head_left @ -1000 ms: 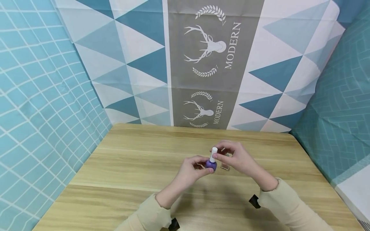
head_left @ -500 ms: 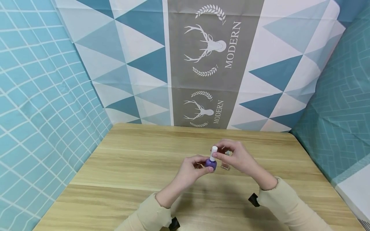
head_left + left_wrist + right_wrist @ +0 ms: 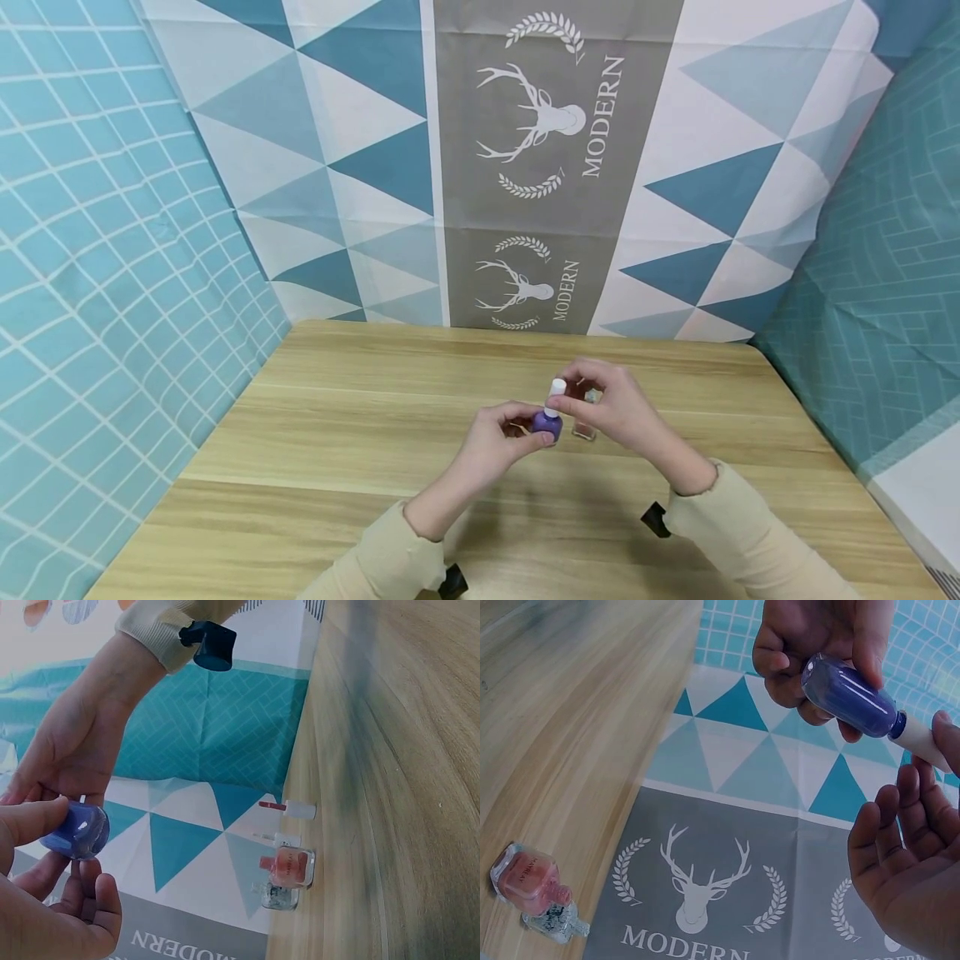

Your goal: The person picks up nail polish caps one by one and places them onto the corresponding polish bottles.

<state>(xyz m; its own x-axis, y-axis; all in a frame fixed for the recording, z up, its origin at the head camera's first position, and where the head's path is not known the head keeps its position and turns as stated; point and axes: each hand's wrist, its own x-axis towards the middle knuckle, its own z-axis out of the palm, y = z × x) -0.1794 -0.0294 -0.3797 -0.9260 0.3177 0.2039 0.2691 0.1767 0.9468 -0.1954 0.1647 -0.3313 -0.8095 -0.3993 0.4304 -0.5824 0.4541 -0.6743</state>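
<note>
My left hand (image 3: pixel 495 442) holds a purple nail polish bottle (image 3: pixel 851 697) above the table, thumb on one side and fingers on the other. The bottle's white cap (image 3: pixel 921 742) is pinched between the thumb and fingers of my right hand (image 3: pixel 618 408). In the right wrist view a short dark neck shows between bottle and cap. The cap sits at the bottle's mouth, a little tilted in the head view. From the left wrist view, the bottle (image 3: pixel 81 831) hides part of the right hand's fingertips, and the cap is out of sight.
On the wooden table (image 3: pixel 360 433) stand an uncapped pink polish bottle (image 3: pixel 291 866) and an uncapped clear glittery one (image 3: pixel 279 898). Beside them two white caps, a red-brushed cap (image 3: pixel 300 809) and a pale-brushed cap (image 3: pixel 287 840), stand brush up. Patterned cloth walls enclose the table's back and sides.
My right hand has risen slightly and its thumb has shifted lower on the white cap. The left hand and purple bottle stay nearly still.
</note>
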